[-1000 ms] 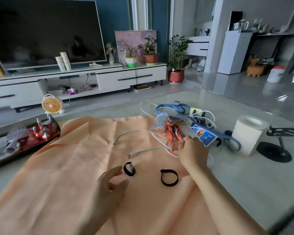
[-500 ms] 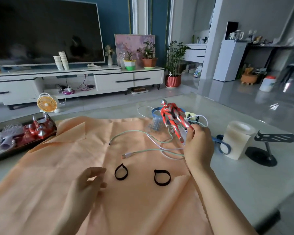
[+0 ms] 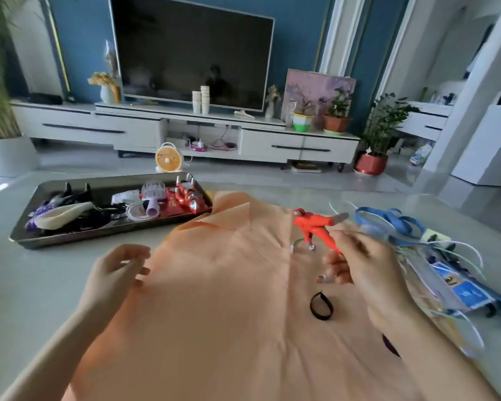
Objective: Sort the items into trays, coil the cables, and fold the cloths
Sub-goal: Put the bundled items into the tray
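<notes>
Head camera: right hand (image 3: 362,264) is raised over the orange cloth (image 3: 229,314), forearm reaching in from the lower right. Its fingers pinch a red toy figure (image 3: 315,227) by one leg, and the figure tilts with its head toward the left. Left hand (image 3: 113,273) is at the cloth's left edge, fingers loosely spread and holding nothing. A black strap loop (image 3: 321,306) lies on the cloth near the right wrist. The dark tray (image 3: 23,235) sits at far left, well apart from the figure.
</notes>
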Motion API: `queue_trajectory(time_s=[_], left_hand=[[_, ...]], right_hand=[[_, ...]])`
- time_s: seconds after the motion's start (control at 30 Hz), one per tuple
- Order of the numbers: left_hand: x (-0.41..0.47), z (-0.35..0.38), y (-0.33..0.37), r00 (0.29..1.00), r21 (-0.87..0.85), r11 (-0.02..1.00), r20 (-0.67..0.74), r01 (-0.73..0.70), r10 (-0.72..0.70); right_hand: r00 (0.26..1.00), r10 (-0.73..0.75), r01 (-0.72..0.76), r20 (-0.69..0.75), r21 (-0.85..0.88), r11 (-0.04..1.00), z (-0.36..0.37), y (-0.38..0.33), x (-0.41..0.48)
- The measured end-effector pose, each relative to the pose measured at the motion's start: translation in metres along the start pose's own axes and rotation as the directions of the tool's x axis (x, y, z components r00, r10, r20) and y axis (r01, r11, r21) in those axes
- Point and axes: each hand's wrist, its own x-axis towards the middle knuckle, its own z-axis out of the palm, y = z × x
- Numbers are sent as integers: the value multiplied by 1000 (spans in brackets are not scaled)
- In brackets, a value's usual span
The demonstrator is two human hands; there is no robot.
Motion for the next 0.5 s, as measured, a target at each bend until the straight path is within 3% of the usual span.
queue_trajectory(time_s=[0.17,0.3,0.5], left_hand=[[14,-22,-7,991,69,997,-132,38,-28],[16,-27,-12,975,11,998,-212,65,-61],[25,-29,-22,966,19,996,-248,83,-76]], right_hand=[[975,-119,120,189,7,993,95,1,-3],[924,-227,246,309,-23,969,183,6,10],[782,-445,552,437,-155,819,310,-1,38]])
